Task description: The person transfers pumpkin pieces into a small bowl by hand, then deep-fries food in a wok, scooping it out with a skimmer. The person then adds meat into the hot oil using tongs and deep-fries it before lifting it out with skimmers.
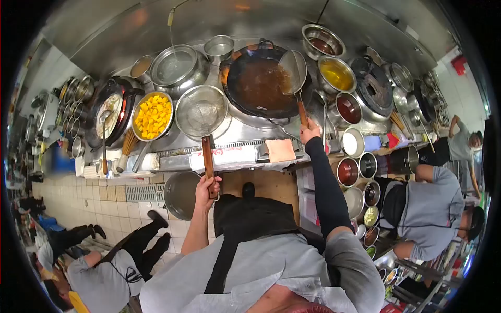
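Observation:
My left hand (207,192) is closed round the wooden handle of a round mesh strainer (201,112), whose bowl lies over the metal counter. My right hand (310,131) grips the wooden handle of a wide, round metal skimmer (293,70). Its head is tilted over the right side of a large black wok (255,83) holding brown liquid. Orange flame shows at the wok's left edge. Left of the strainer stands a bowl of yellow cubes (152,116). A folded pinkish cloth (279,150) lies on the counter's front edge, near my right hand.
A covered pot (175,67) stands behind the strainer. Bowls of yellow liquid (336,74) and dark red sauce (348,108) sit right of the wok. Another wok (108,115) is far left. Co-workers (430,208) stand at right and lower left.

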`<state>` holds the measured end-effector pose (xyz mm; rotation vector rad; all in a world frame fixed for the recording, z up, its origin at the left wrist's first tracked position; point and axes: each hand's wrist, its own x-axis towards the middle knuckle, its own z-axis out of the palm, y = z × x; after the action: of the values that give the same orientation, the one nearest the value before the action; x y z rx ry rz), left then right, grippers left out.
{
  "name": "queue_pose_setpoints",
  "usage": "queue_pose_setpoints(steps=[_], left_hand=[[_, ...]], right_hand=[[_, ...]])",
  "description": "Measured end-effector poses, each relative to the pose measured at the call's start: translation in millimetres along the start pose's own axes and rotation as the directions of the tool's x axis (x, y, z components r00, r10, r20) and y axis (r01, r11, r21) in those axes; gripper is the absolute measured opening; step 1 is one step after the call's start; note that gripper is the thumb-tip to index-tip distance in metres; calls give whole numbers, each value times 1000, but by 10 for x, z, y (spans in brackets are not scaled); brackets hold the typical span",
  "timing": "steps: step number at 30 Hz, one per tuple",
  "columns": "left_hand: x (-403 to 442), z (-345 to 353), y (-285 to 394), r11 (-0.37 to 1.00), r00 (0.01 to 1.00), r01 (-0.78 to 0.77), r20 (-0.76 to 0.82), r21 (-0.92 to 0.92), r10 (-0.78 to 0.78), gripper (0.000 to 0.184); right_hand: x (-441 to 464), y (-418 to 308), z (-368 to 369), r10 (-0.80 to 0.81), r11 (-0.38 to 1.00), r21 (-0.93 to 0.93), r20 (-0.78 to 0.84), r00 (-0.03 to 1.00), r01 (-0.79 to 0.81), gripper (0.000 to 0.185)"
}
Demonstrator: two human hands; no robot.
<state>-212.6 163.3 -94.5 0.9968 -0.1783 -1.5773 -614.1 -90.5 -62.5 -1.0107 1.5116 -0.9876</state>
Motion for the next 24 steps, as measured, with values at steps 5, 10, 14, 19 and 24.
queue_pose_setpoints(steps=[5,10,14,19,24], left_hand=[[-195,303,29,999,999,-23,-42,-39,21,15],[-313,642,-36,1000,994,-22,-109,22,24,12],[-439,1102,-116,992,967,-60,-238,115,87,11],[-454,1765,-99,893,882,-105,-373,438,286,11],[25,2102,-206,181,639,33,-160,983,752,33]], right_hand=[[-18,-316,49,295,869,304,315,902,-391,16],[40,-356,30,284,778,362,527,801,-513,16],[253,-481,-127,217,603,456,696,684,-655,18],[683,-1163,-363,85,764,434,667,740,-478,38],[1356,-2566,-381,-411,911,197,338,847,363,57]])
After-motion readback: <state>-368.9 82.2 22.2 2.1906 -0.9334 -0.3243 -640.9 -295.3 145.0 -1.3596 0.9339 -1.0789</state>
